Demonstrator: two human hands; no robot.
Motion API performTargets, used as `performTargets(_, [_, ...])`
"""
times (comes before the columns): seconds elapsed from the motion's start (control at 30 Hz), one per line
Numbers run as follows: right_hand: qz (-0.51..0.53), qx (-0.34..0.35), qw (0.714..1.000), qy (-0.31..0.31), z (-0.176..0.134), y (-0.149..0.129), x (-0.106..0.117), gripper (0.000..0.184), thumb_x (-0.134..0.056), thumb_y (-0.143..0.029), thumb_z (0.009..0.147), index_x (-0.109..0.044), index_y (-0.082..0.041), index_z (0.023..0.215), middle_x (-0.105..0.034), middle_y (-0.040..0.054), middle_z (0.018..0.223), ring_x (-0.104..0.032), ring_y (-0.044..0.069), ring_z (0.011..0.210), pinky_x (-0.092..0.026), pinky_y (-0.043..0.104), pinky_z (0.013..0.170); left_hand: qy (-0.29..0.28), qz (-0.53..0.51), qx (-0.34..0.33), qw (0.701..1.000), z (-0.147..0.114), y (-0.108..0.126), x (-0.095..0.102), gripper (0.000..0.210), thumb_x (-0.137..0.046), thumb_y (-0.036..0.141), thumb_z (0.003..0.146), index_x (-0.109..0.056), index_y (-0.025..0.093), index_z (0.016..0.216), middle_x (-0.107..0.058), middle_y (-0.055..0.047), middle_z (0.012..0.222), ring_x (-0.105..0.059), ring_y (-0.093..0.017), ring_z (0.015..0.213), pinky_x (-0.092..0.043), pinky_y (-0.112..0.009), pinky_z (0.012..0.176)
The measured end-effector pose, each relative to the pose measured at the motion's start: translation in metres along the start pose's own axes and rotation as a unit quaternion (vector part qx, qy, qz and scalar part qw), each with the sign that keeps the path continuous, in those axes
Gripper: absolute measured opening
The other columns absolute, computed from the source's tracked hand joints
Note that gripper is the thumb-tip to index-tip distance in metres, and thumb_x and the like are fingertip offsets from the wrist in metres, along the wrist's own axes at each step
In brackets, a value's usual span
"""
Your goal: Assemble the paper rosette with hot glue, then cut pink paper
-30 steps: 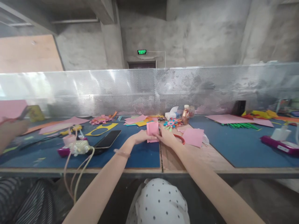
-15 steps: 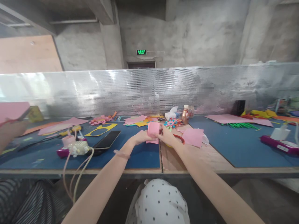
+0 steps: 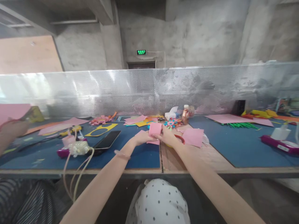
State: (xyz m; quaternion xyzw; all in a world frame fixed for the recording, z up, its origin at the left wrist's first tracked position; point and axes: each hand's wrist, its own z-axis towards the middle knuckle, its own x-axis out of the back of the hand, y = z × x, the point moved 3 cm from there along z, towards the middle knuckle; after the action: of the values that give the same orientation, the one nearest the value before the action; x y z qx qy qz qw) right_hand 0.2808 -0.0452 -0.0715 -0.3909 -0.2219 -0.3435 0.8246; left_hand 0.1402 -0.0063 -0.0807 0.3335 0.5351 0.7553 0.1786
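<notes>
My left hand (image 3: 140, 138) and my right hand (image 3: 166, 134) meet over the middle of the table. Between them is a small piece of pink craft sheet (image 3: 155, 129), bent over at its top. Fingers of both hands are closed on its edges; the fingertips are partly hidden behind it. Under my hands lie other pink scraps (image 3: 153, 142). A red and yellow ring-shaped thing (image 3: 181, 139) shows beneath my right wrist, mostly covered. To its right rests a squarish pink sheet (image 3: 193, 137). Beyond my right hand sits a pink and blue craft flower (image 3: 171, 123).
On the left are a black phone (image 3: 107, 140), a purple power strip (image 3: 62, 152) with cables, and a yellow sheet (image 3: 102, 129) with round cut-outs. A bottle (image 3: 185, 115) stands at the back. Another person's hand (image 3: 11, 133) holds a pink sheet at far left.
The pink piece in my hands has shifted slightly right and turned a little. At the far left, the other person's hand and sheet have moved slightly.
</notes>
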Motion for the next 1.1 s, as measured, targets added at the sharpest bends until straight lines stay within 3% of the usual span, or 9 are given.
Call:
performTargets(0.17, [0.003, 0.020, 1.000, 0.011, -0.002, -0.011, 0.002, 0.062, -0.065, -0.050, 0.065, -0.044, -0.016, 0.113, -0.061, 0.0087, 0.103, -0.058, 0.021, 0.091, -0.044, 0.032, 0.076, -0.032, -0.011, -0.006, 0.999, -0.003, 0.007, -0.006, 0.039, -0.072, 0.016, 0.057, -0.065, 0.020, 0.095, -0.067, -0.002, 0.100, -0.058, -0.021, 0.100, -0.041, -0.036, 0.093])
performTargets(0.3, [-0.005, 0.041, 0.996, 0.074, 0.000, -0.011, 0.008, 0.047, -0.048, -0.045, 0.081, -0.044, -0.015, 0.118, -0.060, 0.0085, 0.100, -0.057, 0.017, 0.082, -0.045, 0.031, 0.074, -0.030, -0.020, 0.006, 0.999, -0.004, 0.007, -0.006, 0.039, -0.073, 0.020, 0.058, -0.064, 0.019, 0.097, -0.068, -0.002, 0.098, -0.060, -0.020, 0.096, -0.042, -0.036, 0.092])
performTargets(0.43, [-0.034, 0.103, 0.984, 0.138, 0.001, -0.018, 0.021, 0.038, -0.044, -0.035, 0.085, -0.049, -0.014, 0.116, -0.059, 0.0093, 0.103, -0.049, 0.022, 0.098, -0.035, 0.039, 0.091, -0.027, -0.025, 0.016, 0.999, -0.004, 0.004, -0.005, 0.041, -0.073, 0.022, 0.059, -0.064, 0.017, 0.098, -0.068, -0.004, 0.098, -0.060, -0.020, 0.095, -0.043, -0.036, 0.091])
performTargets(0.53, [-0.053, 0.170, 0.974, 0.138, 0.000, -0.033, 0.024, 0.034, -0.047, -0.029, 0.083, -0.052, -0.017, 0.114, -0.057, 0.0070, 0.111, -0.043, 0.023, 0.107, -0.027, 0.041, 0.098, -0.031, -0.027, 0.011, 0.999, -0.003, 0.000, -0.004, 0.041, -0.074, 0.022, 0.059, -0.064, 0.015, 0.098, -0.067, -0.004, 0.099, -0.059, -0.020, 0.096, -0.042, -0.037, 0.092])
performTargets(0.67, [-0.059, 0.210, 0.969, 0.119, -0.001, -0.044, 0.020, 0.027, -0.044, -0.022, 0.082, -0.059, -0.018, 0.105, -0.061, 0.0074, 0.102, -0.046, 0.022, 0.100, -0.033, 0.039, 0.093, -0.034, -0.038, -0.001, 0.999, -0.001, -0.002, -0.003, 0.039, -0.073, 0.023, 0.061, -0.064, 0.015, 0.098, -0.067, -0.005, 0.099, -0.059, -0.019, 0.096, -0.041, -0.037, 0.092])
performTargets(0.83, [-0.025, 0.150, 0.978, 0.145, 0.007, -0.026, 0.027, 0.019, -0.043, -0.022, 0.081, -0.061, -0.015, 0.085, -0.061, 0.0095, 0.087, -0.050, 0.022, 0.090, -0.037, 0.038, 0.087, -0.029, -0.056, -0.005, 0.998, 0.001, 0.001, -0.002, 0.037, -0.070, 0.029, 0.066, -0.064, 0.015, 0.100, -0.067, -0.006, 0.095, -0.060, -0.017, 0.087, -0.043, -0.033, 0.085])
performTargets(0.93, [0.020, 0.086, 0.987, 0.137, 0.013, -0.008, 0.033, 0.016, -0.046, -0.024, 0.078, -0.060, -0.015, 0.078, -0.062, 0.0064, 0.078, -0.055, 0.018, 0.076, -0.043, 0.033, 0.074, -0.023, -0.060, 0.004, 0.998, 0.003, 0.000, 0.000, 0.040, -0.071, 0.033, 0.064, -0.064, 0.014, 0.099, -0.067, -0.008, 0.092, -0.061, -0.017, 0.080, -0.046, -0.031, 0.075])
performTargets(1.0, [0.052, 0.046, 0.990, 0.120, 0.017, 0.001, 0.035, 0.016, -0.047, -0.025, 0.077, -0.060, -0.016, 0.077, -0.063, 0.0045, 0.075, -0.056, 0.016, 0.069, -0.045, 0.029, 0.067, 0.002, -0.064, 0.003, 0.998, 0.005, -0.001, 0.004, 0.043, -0.071, 0.035, 0.063, -0.062, 0.013, 0.100, -0.066, -0.009, 0.090, -0.061, -0.017, 0.076, -0.047, -0.029, 0.069])
performTargets(1.1, [0.090, -0.005, 0.990, 0.113, 0.019, 0.012, 0.035, 0.019, -0.048, -0.028, 0.075, -0.061, -0.015, 0.079, -0.065, 0.0050, 0.079, -0.058, 0.016, 0.073, -0.045, 0.029, 0.069, 0.066, -0.068, -0.012, 0.995, 0.009, -0.003, 0.012, 0.048, -0.069, 0.041, 0.064, -0.060, 0.013, 0.102, -0.065, -0.009, 0.089, -0.061, -0.017, 0.073, -0.047, -0.028, 0.063])
